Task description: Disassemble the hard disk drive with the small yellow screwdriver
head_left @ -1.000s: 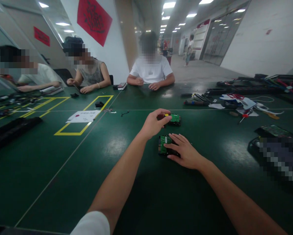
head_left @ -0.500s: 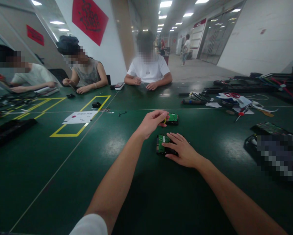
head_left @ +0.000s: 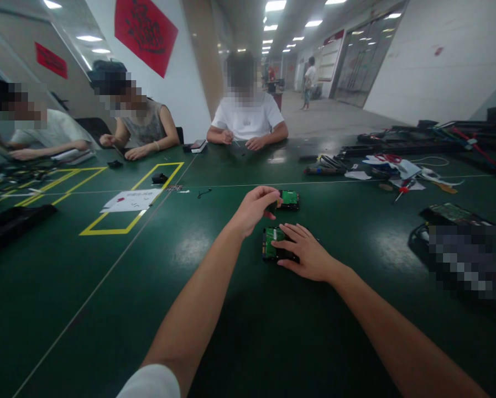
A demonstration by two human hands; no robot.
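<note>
In the head view, a hard drive point(head_left: 269, 243) lies on the green table point(head_left: 214, 271), its green circuit board facing up. My right hand point(head_left: 308, 253) rests on it with fingers spread, covering its right part. Above and slightly left of this drive, my left hand point(head_left: 261, 205) is closed in a pinch around something small and dark, mostly hidden by the fingers. A second hard drive point(head_left: 291, 199) lies just beyond, also board side up, partly covered by the left fingertips in this view.
To the right are a red-tipped screwdriver point(head_left: 402, 191), cables, paper scraps and a circuit board point(head_left: 459, 214). A white sheet point(head_left: 131, 200) lies across yellow tape at left, near a black tray point(head_left: 17, 226). Several people sit across the table; one person point(head_left: 309, 83) stands farther back.
The whole view has shifted slightly. My left fingers have turned a little, and the yellow bit seen at their tips is now mostly hidden. My right hand stays on the hard drive.
</note>
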